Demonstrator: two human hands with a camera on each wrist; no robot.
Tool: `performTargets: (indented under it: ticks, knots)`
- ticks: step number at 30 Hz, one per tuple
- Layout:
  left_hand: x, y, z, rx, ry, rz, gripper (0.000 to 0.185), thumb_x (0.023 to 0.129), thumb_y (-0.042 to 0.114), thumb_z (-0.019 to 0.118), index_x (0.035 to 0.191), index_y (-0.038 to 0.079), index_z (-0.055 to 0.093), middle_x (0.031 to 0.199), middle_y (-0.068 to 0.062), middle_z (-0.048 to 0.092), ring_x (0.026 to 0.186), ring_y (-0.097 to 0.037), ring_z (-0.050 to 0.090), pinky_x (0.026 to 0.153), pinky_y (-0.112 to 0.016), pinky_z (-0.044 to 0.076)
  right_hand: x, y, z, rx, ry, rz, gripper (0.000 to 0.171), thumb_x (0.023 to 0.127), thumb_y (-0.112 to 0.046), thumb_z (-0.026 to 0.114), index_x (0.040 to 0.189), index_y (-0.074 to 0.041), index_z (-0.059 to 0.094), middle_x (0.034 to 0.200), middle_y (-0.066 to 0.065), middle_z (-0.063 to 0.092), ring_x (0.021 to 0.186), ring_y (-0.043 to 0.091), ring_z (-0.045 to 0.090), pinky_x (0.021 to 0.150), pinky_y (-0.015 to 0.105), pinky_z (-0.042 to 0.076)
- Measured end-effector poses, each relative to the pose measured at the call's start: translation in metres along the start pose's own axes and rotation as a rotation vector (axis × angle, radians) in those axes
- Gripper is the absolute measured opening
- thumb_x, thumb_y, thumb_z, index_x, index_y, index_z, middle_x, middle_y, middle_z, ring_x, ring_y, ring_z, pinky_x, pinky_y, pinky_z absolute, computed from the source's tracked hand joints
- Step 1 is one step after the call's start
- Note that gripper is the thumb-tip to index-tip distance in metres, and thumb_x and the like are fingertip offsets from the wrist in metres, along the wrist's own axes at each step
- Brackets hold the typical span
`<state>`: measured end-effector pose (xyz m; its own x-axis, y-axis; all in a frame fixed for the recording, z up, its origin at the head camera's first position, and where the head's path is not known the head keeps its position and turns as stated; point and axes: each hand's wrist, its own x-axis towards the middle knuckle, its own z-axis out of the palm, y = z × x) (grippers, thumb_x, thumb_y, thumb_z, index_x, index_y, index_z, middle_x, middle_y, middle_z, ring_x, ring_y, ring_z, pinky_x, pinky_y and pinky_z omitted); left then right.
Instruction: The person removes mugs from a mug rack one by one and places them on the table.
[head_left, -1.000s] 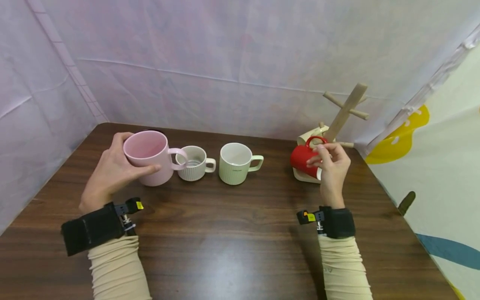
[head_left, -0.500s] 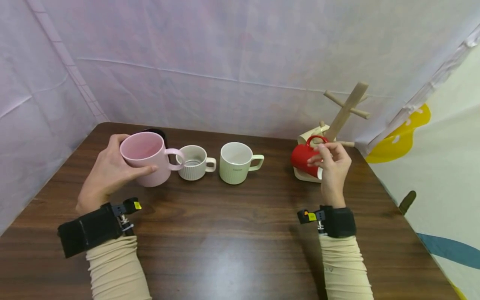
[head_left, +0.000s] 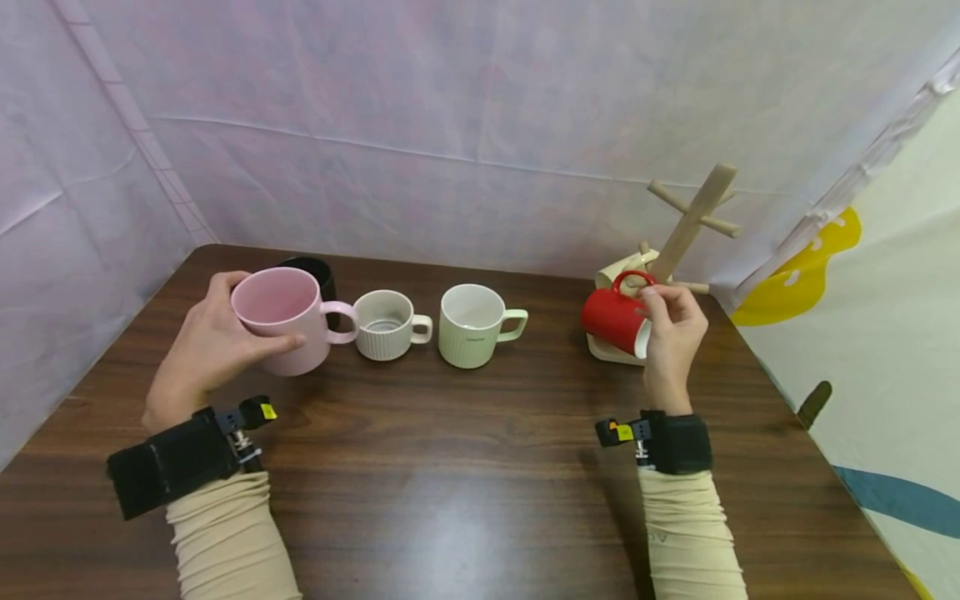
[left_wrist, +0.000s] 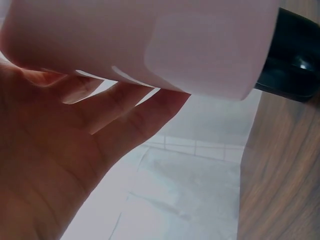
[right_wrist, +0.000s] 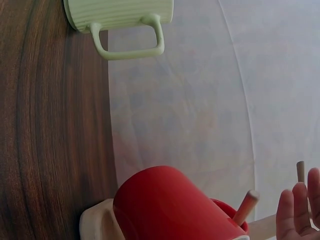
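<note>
Left hand point(head_left: 201, 348) gripping pink mug point(head_left: 281, 319), right hand point(head_left: 672, 332) pinching red mug point(head_left: 615, 322), black mug point(head_left: 315, 272) behind

Legible text: none. Green mug point(head_left: 474, 325): a small dark mark on the front wall below the rim, too small to read in the head view; the right wrist view shows only ribbing and handle. Right sleeve point(head_left: 686, 533): faint pale lettering near the cuff, not readable. Wrist straps: small yellow tags on the clips, no characters to make out. Pink mug point(head_left: 281, 327), red mug point(head_left: 615, 321), white ribbed mug point(head_left: 384, 323), black mug point(head_left: 311, 271), wooden rack point(head_left: 686, 225): no markings seen.
</note>
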<state>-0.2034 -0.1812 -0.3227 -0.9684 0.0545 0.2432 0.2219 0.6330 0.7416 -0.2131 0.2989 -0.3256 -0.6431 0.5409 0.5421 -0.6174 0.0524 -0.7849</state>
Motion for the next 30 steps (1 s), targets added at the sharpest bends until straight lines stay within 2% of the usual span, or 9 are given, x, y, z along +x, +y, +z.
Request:
performTargets:
  ticks: [9,15,21,30]
  knots:
    - [-0.003,-0.004,-0.005,0.006,-0.004,-0.013,0.101,0.077,0.025,0.090,0.149,-0.006,0.026,0.132,-0.035,0.047,0.119,-0.050,0.048,0.095,-0.065,0.039,0.002,0.001,-0.003,-0.021,0.038,0.002,0.021,0.091,0.011,0.063,0.079,-0.005,0.070,0.078,0.003,0.067,0.073,0.016,0.062,0.073,0.028,0.048]
    - [-0.006,-0.006,-0.009,0.002,-0.052,-0.051,0.104,0.079,0.026,0.088,0.150,-0.006,0.020,0.135,-0.036,0.042,0.121,-0.052,0.045,0.095,-0.068,0.038,0.003,0.002,-0.006,-0.056,0.063,0.013,0.021,0.092,0.009,0.064,0.079,-0.007,0.071,0.080,0.002,0.063,0.073,0.015,0.058,0.074,0.026,0.047]
    - [-0.007,-0.008,-0.012,0.001,-0.081,-0.066,0.103,0.080,0.026,0.087,0.148,-0.009,0.019,0.134,-0.037,0.041,0.119,-0.051,0.045,0.093,-0.064,0.039,0.005,0.005,-0.009,-0.097,0.056,-0.002,0.023,0.093,0.008,0.064,0.079,-0.010,0.069,0.080,0.002,0.061,0.074,0.013,0.056,0.074,0.026,0.045]
    - [-0.011,-0.013,-0.016,0.062,-0.134,-0.080,0.106,0.080,0.029,0.087,0.149,-0.009,0.017,0.131,-0.038,0.043,0.113,-0.053,0.049,0.088,-0.065,0.042,0.007,0.013,-0.013,-0.140,0.082,0.009,0.027,0.092,0.009,0.063,0.079,-0.014,0.068,0.082,-0.001,0.061,0.079,0.012,0.056,0.075,0.024,0.042]
